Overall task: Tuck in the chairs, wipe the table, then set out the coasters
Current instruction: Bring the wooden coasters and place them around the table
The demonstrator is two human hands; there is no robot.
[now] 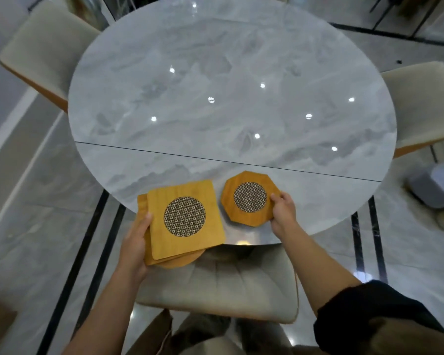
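Note:
A round grey marble table point(231, 93) fills the middle of the view. My left hand point(136, 242) grips a stack of wooden coasters point(185, 221) at the table's near edge; the top one is square with a round woven-mesh centre. My right hand point(282, 211) holds an octagonal wooden coaster point(246, 196) with the same mesh centre, just above or on the tabletop near the front edge. I cannot tell whether it touches the surface.
A beige cushioned chair point(215, 283) stands tucked under the table right in front of me. Two more beige chairs sit at the left point(44, 52) and right point(426, 103). A grey box-like object point(436, 185) stands on the glossy floor at right.

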